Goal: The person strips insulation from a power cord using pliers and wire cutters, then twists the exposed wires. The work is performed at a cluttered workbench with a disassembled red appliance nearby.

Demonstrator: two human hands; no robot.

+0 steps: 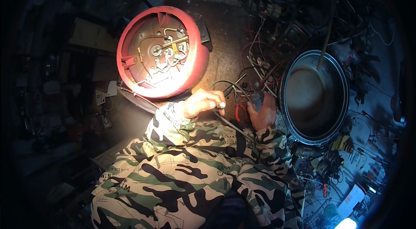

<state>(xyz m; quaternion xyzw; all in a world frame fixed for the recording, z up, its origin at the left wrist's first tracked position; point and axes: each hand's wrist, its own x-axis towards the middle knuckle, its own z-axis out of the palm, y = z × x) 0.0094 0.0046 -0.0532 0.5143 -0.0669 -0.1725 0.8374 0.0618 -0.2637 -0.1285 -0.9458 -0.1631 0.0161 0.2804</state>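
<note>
My left hand [206,102] is closed in a pinch on a grey cable [234,126], which runs down to the right over my camouflage-patterned clothing. Just beyond it, a dark cable loop [225,81] curves toward the right. My right hand [263,114] reaches among the clutter on the bench, thumb and fingers around a pale bluish, see-through thing [258,100] whose kind I cannot make out. Red-handled pliers [239,112] lie between my hands. Beyond my left hand stands a round red appliance housing [197,62], its open underside showing wires, terminals and metal parts [167,51].
A deep metal pot [308,94] with a stick leaning in it stands right of my right hand. Tangled red and white wires [260,55] cover the bench's right side. The brown bench top [223,42] shows beyond my hands. A bright lamp [346,224] glows at the lower right.
</note>
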